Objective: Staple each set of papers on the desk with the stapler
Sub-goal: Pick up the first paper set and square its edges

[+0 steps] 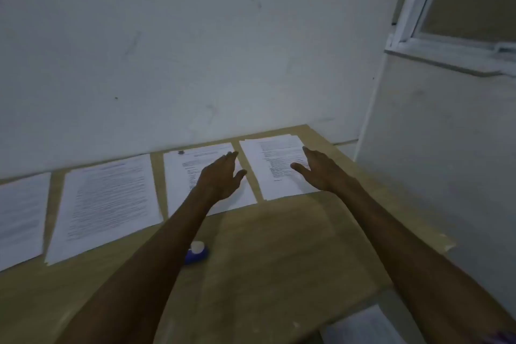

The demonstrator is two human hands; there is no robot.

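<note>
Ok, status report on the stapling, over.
Left hand and right hand open, reaching over the two rightmost paper sets. Stapler idle on the desk, partly hidden by the left forearm. Four paper sets in view, nothing blocking them.

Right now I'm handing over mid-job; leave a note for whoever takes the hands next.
Left hand: open, over the third paper set, holding nothing.
Right hand: open, over the rightmost paper set.
Stapler: on the desk, partly behind the left forearm, untouched.
Four sets lie in a row along the wall. Staples can't be made out; treat all as still to do.
</note>
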